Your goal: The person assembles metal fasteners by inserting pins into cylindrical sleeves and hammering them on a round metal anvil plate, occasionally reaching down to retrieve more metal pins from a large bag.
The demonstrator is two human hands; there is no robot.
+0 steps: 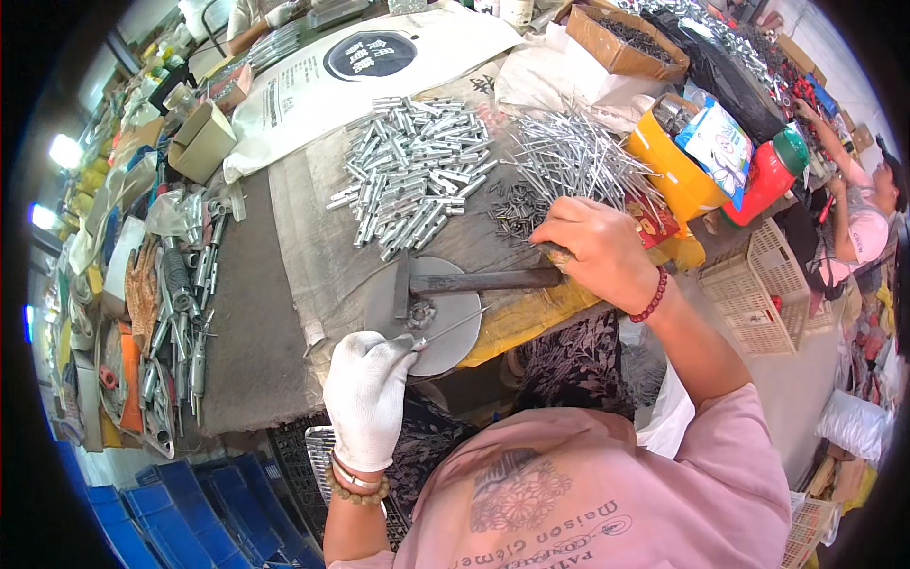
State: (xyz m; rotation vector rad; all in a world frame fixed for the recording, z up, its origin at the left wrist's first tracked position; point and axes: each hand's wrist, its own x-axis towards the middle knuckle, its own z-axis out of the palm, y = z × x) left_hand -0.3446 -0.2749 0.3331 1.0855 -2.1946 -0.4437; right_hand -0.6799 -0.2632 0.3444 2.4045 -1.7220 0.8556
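Note:
My left hand (365,394), in a white knitted glove, pinches a thin metal rod (457,324) whose point slants up to the right. Beneath the rod is a round grey metal plate (453,353). The hammer (483,282) has its head over this plate, beside a small metal lump (422,314). My bare right hand (597,248) is closed at the end of the hammer's handle; the palm is hidden. Just beyond its fingers lie small dark screws or pins (517,211), with a heap of long thin rods (578,156) behind. Silvery metal sleeves (417,171) are heaped farther left.
A yellow container (675,169) and a red bottle with a green cap (766,180) stand at the right. Beyond are a cardboard box (626,43) and plastic crates (749,284). Metal tools (180,313) crowd the left; blue bins (199,512) sit below. Another person (858,213) works at far right.

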